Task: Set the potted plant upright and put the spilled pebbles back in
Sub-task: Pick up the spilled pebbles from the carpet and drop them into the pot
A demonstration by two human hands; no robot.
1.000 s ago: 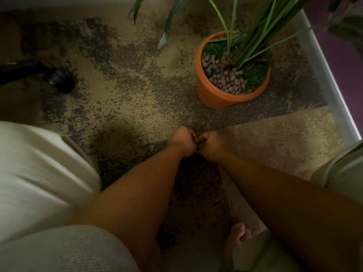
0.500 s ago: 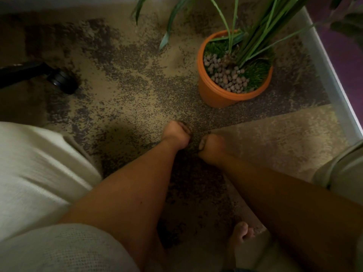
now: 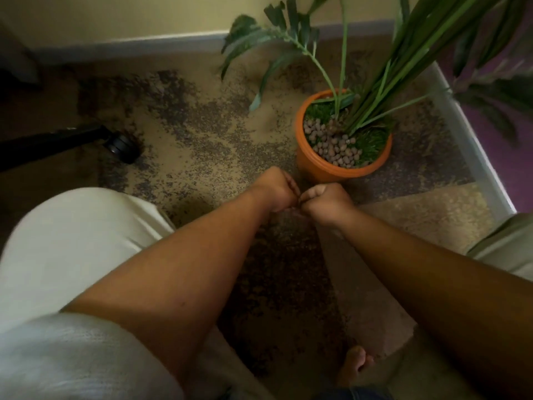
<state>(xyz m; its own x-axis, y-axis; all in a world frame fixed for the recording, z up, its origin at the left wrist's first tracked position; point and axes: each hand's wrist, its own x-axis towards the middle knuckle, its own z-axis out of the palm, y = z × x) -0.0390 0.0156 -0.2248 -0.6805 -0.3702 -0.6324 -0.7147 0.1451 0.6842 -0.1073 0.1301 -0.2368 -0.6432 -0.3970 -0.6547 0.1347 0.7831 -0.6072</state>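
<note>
Head view: orange pot (image 3: 320, 166) is seen upright on the carpet (image 3: 202, 134), plant (image 3: 372, 90) in it, pebbles (image 3: 331, 142) heaped inside on its left half. Left hand (image 3: 278, 187) and right hand (image 3: 324, 199) are curled shut, knuckles touching, just in front of the pot. Grip contents cannot be told. Chair caster (image 3: 121, 144) sits far left.

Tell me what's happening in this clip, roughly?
A person crouches on a speckled carpet in front of an orange pot, which stands upright with its plant and a layer of pebbles inside. The left hand and right hand are curled closed, knuckles nearly touching, just in front of the pot. Whether they hold pebbles cannot be seen.
</note>
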